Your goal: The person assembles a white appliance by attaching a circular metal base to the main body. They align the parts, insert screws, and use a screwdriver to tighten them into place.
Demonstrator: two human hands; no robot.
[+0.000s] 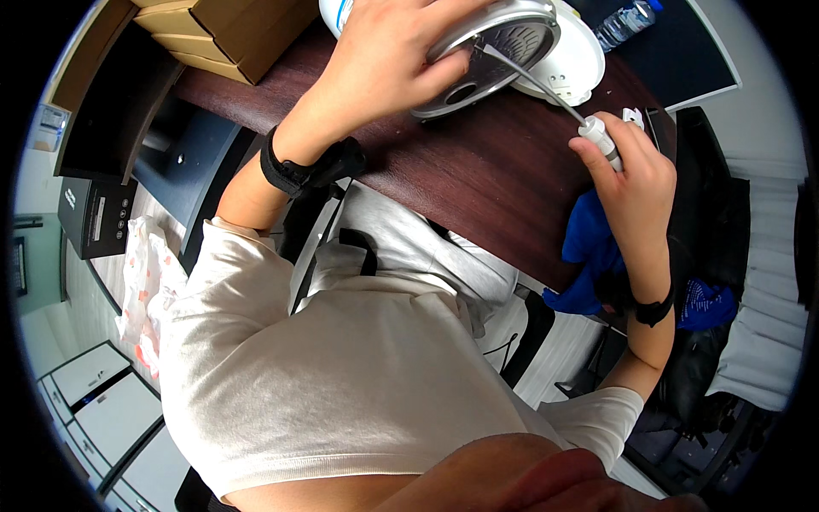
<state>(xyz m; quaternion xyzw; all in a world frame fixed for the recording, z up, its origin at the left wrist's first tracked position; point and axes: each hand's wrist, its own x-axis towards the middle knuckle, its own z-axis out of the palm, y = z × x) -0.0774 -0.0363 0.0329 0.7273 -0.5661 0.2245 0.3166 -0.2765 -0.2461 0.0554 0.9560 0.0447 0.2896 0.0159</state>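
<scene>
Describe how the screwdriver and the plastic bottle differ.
The screwdriver is held in the right hand; the bottle is not held. The screwdriver has a slim metal shaft, while the bottle has a much wider body. The screwdriver's handle is whitish; the bottle is clear with a blue cap. Both are longer than wide.

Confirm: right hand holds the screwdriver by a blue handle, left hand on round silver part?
Wrong colour: head view shows the screwdriver handle is whitish, not blue. The right hand holds it; the left hand is on the round silver part.
</scene>
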